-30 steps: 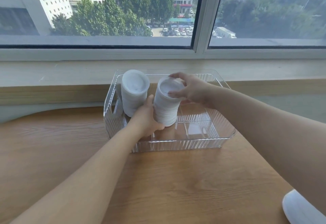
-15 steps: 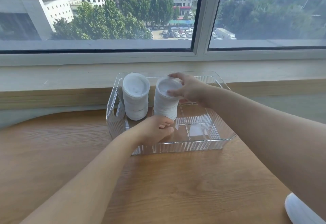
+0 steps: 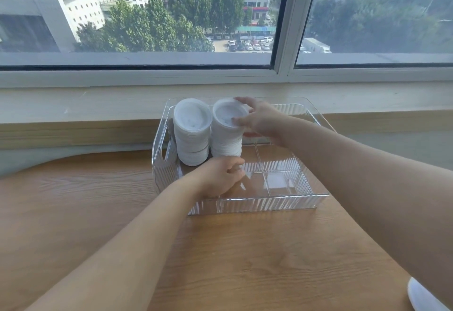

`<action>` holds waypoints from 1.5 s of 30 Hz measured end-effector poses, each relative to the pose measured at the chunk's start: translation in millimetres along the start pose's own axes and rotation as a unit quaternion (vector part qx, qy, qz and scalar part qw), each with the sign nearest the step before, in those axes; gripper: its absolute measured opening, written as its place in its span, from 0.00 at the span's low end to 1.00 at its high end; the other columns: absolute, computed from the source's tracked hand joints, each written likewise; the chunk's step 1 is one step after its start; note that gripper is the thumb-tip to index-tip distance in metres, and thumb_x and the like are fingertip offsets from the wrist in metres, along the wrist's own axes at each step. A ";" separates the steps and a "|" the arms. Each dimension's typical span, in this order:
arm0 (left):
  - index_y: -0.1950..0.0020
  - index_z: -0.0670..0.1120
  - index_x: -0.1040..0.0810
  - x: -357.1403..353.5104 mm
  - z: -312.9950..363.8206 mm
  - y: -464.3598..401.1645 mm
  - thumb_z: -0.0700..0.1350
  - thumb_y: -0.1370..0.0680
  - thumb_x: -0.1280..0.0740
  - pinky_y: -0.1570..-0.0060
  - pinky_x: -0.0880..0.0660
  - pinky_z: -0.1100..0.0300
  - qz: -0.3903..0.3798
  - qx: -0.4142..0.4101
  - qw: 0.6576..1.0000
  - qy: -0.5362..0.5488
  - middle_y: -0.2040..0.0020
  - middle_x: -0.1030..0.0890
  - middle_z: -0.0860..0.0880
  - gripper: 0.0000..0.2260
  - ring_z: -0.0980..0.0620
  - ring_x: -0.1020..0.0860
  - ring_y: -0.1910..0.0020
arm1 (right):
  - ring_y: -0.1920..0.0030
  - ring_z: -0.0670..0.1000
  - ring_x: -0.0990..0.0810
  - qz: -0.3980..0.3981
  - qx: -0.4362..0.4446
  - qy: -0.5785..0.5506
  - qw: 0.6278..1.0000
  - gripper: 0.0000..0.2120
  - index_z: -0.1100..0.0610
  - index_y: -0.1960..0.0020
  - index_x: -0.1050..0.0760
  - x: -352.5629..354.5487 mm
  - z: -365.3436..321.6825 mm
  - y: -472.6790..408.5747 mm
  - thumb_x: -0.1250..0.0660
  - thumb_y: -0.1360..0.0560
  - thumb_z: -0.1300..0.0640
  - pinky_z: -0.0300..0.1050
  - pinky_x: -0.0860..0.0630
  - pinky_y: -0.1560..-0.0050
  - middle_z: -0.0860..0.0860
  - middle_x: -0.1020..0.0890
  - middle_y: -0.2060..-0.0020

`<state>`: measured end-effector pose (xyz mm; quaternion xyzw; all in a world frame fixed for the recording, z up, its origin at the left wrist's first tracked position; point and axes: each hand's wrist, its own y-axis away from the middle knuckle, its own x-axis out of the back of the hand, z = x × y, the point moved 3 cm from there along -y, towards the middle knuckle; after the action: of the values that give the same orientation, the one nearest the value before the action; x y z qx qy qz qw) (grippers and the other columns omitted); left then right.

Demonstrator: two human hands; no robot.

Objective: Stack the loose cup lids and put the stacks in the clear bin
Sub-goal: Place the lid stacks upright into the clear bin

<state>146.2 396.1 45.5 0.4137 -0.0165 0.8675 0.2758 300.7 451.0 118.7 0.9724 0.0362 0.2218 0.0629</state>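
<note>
Second lid stack (image 3: 226,136) | upright in clear bin (image 3: 274,204), touching first stack (image 3: 192,134) | right hand (image 3: 257,119) gripping its top | left hand (image 3: 220,178) now off its base, loosely curled, empty | placement nearly settled

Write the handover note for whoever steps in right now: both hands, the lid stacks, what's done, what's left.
Right hand: fingers curled over the top rim of the second lid stack, steadying it.
Left hand: low at that stack's base, inside the clear bin, fingers loosely curled; whether it touches the stack cannot be told.
First lid stack: upright in the bin's left end, beside the second.
Done: two stacks stand in the bin.
Left: let go of the second stack; a white object shows at the table's near right edge, possibly more lids to stack.
</note>
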 end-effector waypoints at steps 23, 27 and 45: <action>0.26 0.66 0.27 -36.4 104.8 163.8 0.50 0.23 0.23 0.36 0.33 0.74 0.080 -0.203 0.975 0.046 0.34 0.27 0.73 0.28 0.75 0.30 0.35 | 0.38 0.48 0.18 0.001 0.064 0.125 0.990 0.23 0.43 0.28 0.26 99.2 -39.5 259.3 0.26 0.22 0.51 0.44 0.21 0.35 0.49 0.20 0.37; 0.24 0.63 0.28 -77.7 119.5 199.1 0.49 0.24 0.22 0.33 0.31 0.66 0.060 -0.228 0.971 0.044 0.30 0.24 0.65 0.31 0.66 0.29 0.30 | 0.39 0.42 0.17 -0.025 0.060 0.158 0.985 0.26 0.42 0.28 0.26 106.9 -23.1 339.1 0.25 0.25 0.49 0.37 0.22 0.37 0.47 0.19 0.36; 0.17 0.61 0.48 -235.5 134.7 244.6 0.50 0.35 0.14 0.31 0.27 0.51 0.062 -0.183 0.976 0.096 0.29 0.24 0.54 0.57 0.51 0.23 0.32 | 0.42 0.32 0.35 -0.055 0.066 0.394 0.915 0.31 0.35 0.23 0.33 86.3 50.9 456.8 0.26 0.22 0.45 0.36 0.40 0.37 0.35 0.30 0.29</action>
<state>240.3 44.8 11.6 0.2695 -0.1744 0.9006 0.2931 419.9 2.2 173.3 0.8049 0.1255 0.5799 -0.0085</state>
